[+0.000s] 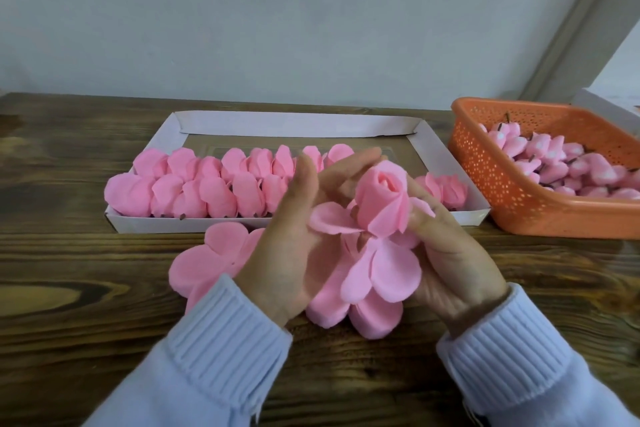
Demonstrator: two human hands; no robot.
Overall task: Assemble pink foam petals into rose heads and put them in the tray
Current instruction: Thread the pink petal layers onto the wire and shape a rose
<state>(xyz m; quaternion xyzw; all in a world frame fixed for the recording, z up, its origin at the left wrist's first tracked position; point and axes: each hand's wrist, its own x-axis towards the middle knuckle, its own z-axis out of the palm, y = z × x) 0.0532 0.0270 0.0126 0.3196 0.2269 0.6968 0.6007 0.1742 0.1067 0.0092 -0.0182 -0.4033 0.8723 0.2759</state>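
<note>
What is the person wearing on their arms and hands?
The left sleeve and right sleeve are pale blue knit, ending in thick ribbed cuffs at the wrists. The left hand and right hand are bare: no gloves, and no ring or watch shows.

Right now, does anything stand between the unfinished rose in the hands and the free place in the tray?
Yes: the finished rose heads fill the near rows of the tray, directly behind the unfinished rose. The bare floor lies beyond them, at the back, so the rose would probably go over them.
</note>
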